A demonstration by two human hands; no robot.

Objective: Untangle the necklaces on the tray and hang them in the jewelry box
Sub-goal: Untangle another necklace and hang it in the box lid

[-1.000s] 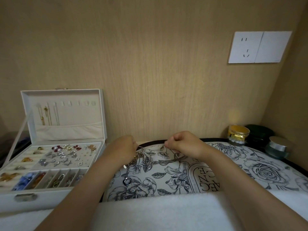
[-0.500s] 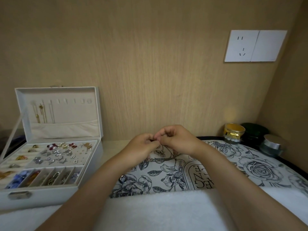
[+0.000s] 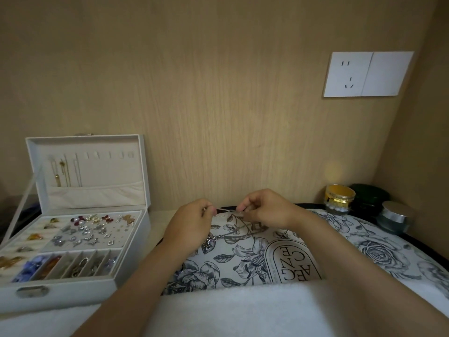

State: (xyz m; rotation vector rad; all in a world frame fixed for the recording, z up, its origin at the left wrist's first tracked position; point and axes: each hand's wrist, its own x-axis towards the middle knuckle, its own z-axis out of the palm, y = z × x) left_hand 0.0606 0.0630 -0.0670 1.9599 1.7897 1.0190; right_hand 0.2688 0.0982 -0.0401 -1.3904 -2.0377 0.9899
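Our left hand fingers pinched on thin silver chain; right hand fingers pinched on same chain, short piece stretched between. Rest of necklaces hangs in tangle onto floral tray under left hand. Open white jewelry box stands on desk left of tray; few chains hang inside lid. Three jars at tray's far right, by wall.

Probably a home dressing nook: wood-grain wall, wall socket, jewelry box, cosmetic jars.
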